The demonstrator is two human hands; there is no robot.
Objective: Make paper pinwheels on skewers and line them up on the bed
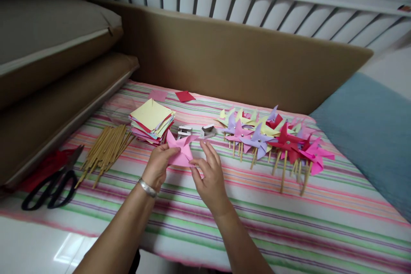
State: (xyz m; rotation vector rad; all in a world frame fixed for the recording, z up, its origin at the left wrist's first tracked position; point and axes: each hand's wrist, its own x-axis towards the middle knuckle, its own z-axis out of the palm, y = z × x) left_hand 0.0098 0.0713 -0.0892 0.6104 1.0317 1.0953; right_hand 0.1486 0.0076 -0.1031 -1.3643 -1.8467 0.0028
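Observation:
A pink paper pinwheel (183, 156), its corners folded in toward the centre and no stick visible on it, is held above the striped cloth. My left hand (159, 164) grips its left side, with the thumb pressed near the middle. At the lower right corner, the thumb and index finger of my right hand (208, 175) pinch the paper, while the other fingers stretch out. Just behind the pinwheel are two small metal pieces, one on the left (185, 131) and one on the right (208, 131). A stack of coloured paper squares (152, 116) lies beyond my left hand.
Many finished pinwheels on sticks (259, 140) lie at the right. Thin wooden sticks (104, 150) are heaped at the left, beside black-handled scissors (53, 186) and red material (45, 171). A red paper piece (185, 96) lies near the brown board (224, 60). Cushions (58, 81) rise at the left.

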